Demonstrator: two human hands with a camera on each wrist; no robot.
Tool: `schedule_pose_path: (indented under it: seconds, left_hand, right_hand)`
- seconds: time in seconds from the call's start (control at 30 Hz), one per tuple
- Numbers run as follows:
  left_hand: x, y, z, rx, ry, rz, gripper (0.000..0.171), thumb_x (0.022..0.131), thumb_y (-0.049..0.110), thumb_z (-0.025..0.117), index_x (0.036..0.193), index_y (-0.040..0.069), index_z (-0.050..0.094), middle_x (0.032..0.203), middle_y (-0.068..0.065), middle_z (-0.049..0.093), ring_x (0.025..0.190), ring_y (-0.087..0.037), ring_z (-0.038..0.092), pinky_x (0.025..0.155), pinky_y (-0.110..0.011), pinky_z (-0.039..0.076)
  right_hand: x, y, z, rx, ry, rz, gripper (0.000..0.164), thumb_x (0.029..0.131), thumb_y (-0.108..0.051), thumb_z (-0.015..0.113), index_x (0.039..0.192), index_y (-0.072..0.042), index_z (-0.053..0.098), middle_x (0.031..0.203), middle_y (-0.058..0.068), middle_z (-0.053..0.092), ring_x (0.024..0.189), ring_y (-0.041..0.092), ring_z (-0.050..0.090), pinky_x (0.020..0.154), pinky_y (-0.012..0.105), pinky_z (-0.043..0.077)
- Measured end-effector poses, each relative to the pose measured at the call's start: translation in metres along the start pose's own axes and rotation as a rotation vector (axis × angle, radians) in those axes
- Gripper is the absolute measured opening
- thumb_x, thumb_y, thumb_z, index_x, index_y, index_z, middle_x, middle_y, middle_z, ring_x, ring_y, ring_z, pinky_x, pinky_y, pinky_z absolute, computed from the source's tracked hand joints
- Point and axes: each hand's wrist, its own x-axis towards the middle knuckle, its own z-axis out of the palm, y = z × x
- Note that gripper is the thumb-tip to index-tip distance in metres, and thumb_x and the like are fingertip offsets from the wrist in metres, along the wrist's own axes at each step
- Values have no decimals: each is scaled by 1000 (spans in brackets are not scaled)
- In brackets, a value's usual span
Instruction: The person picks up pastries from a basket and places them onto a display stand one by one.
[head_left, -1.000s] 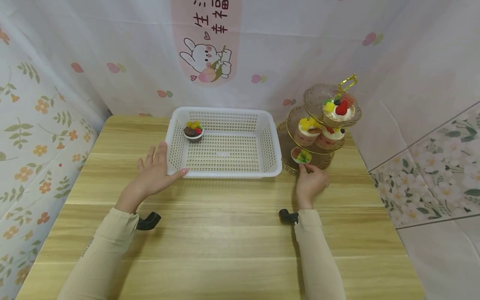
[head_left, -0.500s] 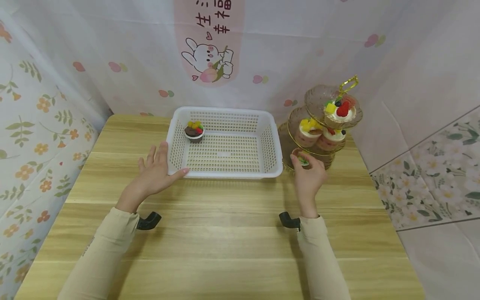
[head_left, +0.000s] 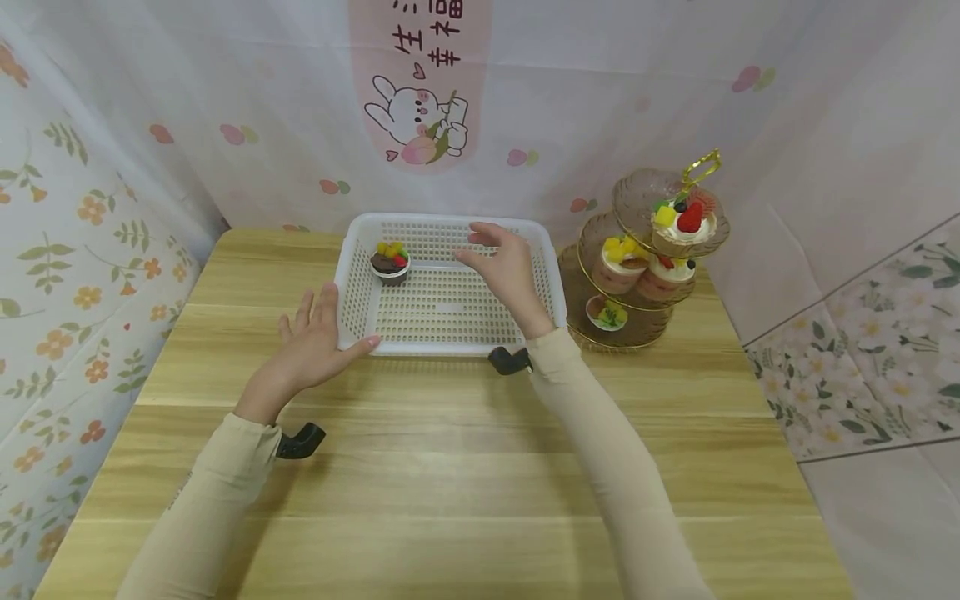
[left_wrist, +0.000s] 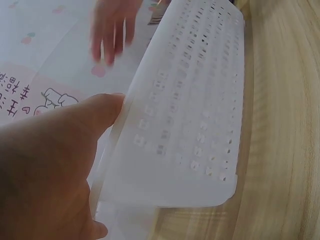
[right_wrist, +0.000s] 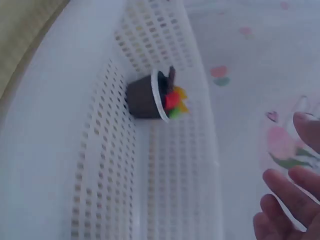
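My left hand (head_left: 307, 354) rests against the front left corner of a white plastic basket (head_left: 442, 350), fingers spread and thumb on the rim. In the left wrist view that thumb (left_wrist: 102, 112) lies along the basket's edge. Over the basket's right half is my right hand (head_left: 506, 267), fingers parted and nothing between them. A chocolate cupcake (head_left: 391, 271) with yellow and red fruit pieces stands inside at the left; its dark cup (right_wrist: 142, 97) shows clearly in the right wrist view. A small fruit-topped tart (head_left: 607, 315) sits on the bottom tier of a tiered dessert stand (head_left: 622, 337).
The stand has a gold handle (head_left: 701, 165) on top. Its upper tier bears a cream cake with a strawberry (head_left: 690, 218); the middle one bears a yellow-topped dessert cup (head_left: 618, 271) and another cup (head_left: 663, 279). A printed curtain (head_left: 562, 100) hangs behind the wooden table (head_left: 450, 500).
My right hand has let go of the fruit-topped tart on the stand's bottom tier and moved left and back over the basket. My left hand stays in place.
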Motion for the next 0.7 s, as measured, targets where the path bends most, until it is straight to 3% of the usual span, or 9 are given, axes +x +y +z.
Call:
schedule_pose_path:
  seconds: [0.17, 0.37, 0.57, 0.7]
  left_hand:
    - [-1, 1, 0, -4, -7, 2, 115, 91, 74, 42, 154, 1, -20, 165, -22, -16, 150, -46, -21, 109, -79, -11]
    - [1, 2, 1, -5, -2, 5, 114, 92, 73, 42, 155, 2, -19, 165, -23, -12, 151, -47, -19, 110, -79, -8]
    - [3, 3, 3, -4, 4, 3, 115, 91, 74, 43, 155, 1, -18, 165, -24, -9, 151, -47, -18, 110, -78, -8]
    - [2, 1, 3, 5, 13, -9, 114, 91, 73, 43, 155, 2, -18, 166, -24, -9, 151, -47, -18, 110, -79, -7]
  right_hand:
    - [35, 0, 44, -11, -180, 93, 63, 85, -29, 78, 141, -14, 54, 134, 13, 64, 128, 27, 56, 104, 44, 50]
    - [53, 14, 85, -66, -324, 138, 67, 86, -27, 78, 145, -13, 50, 140, 13, 59, 128, 27, 56, 102, 41, 51]
    - [54, 29, 108, -144, -355, 203, 70, 84, -24, 80, 146, -18, 49, 140, 8, 60, 127, 23, 59, 103, 36, 51]
    - [57, 35, 120, -169, -355, 189, 72, 83, -27, 81, 147, -18, 48, 139, 7, 62, 125, 22, 60, 104, 36, 50]
